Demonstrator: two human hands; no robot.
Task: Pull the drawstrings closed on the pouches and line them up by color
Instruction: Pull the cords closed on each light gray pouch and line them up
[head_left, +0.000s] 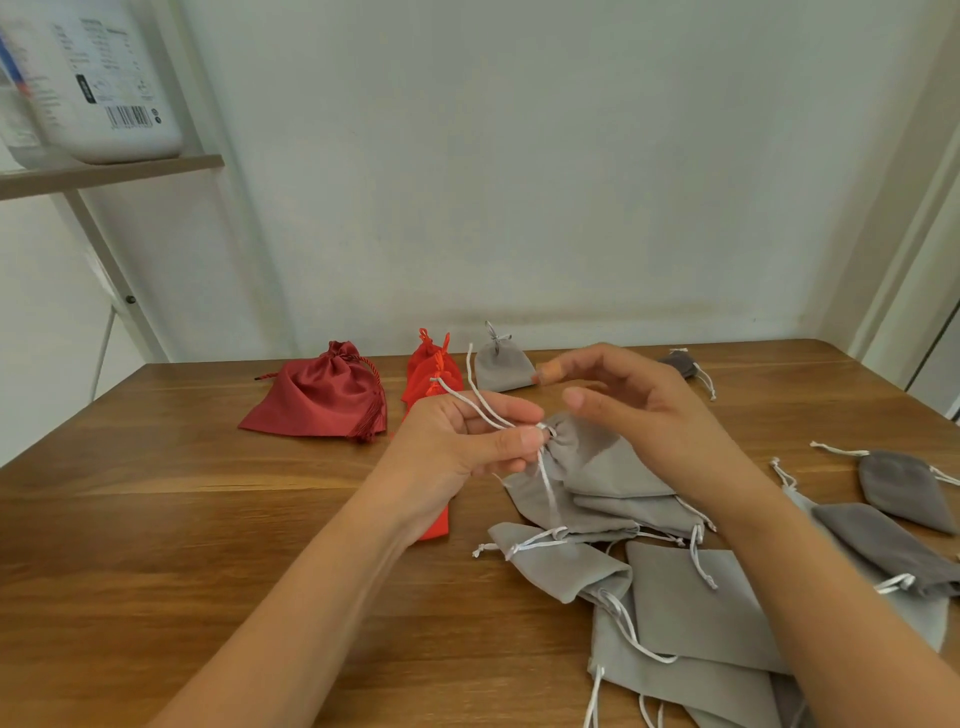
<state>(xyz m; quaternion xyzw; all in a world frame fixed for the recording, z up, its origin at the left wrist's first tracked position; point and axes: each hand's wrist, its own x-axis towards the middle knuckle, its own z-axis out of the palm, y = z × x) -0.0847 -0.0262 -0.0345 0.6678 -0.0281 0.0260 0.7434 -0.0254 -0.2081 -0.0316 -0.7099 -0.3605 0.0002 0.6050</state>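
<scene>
Holding: my left hand (457, 441) pinches the white drawstring cords (483, 405) right at the gathered mouth of a light grey velvet pouch (597, 457); the cord ends stick up past my knuckles.
Left fingers: fingers (511, 413) and thumb curled, clamped together on the cords.
Right hand: my right hand (639, 410) hovers just above the pouch mouth, fingers (587, 400) apart and relaxed, holding nothing; can't tell if it touches the fabric.
Held pouch: mouth cinched, lifted at the neck, body draped down onto other pouches at mid bench.
Pile: pile of loose light grey pouches (691, 608) in front of me to the right, overlapping, mouths flat, white cords trailing.
Back row, left: dark red satin pouch (322, 400), cinched, tassel cord hanging down its right side.
Back row, middle: bright red fabric pouches (434, 369) stacked just beside it, tops cinched.
Back row, right: small closed light grey pouch (501, 366), tied top, next to the red ones.
Far back right: dark grey pouch (680, 364), partly hidden behind my right hand.
Right edge: dark grey velvet pouches (898, 488), lying flat, cords loose.
Under left wrist: another bright red pouch (436, 525), mostly hidden.
Surface: brown wooden bench (156, 519).
Upper left: shelf (104, 174) carrying a white plastic container (104, 78) with a barcode label.
</scene>
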